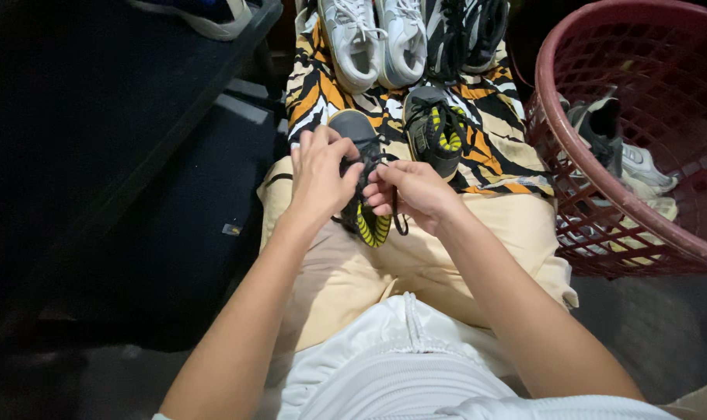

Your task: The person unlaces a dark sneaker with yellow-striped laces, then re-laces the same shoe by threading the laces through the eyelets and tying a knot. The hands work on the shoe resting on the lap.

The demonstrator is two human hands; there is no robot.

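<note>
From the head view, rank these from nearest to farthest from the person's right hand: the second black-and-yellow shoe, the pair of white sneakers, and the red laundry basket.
Measured from the right hand:
1. Second black-and-yellow shoe, just beyond the hand on the striped cloth.
2. Red laundry basket, off to the right; its rim comes closest.
3. White sneakers, at the far end of the cloth.

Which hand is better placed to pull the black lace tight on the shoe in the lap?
Right, probably. The right hand pinches the black lace, whose loop hangs below its fingers. The left hand lies over the black and yellow shoe, steadying it.
</note>
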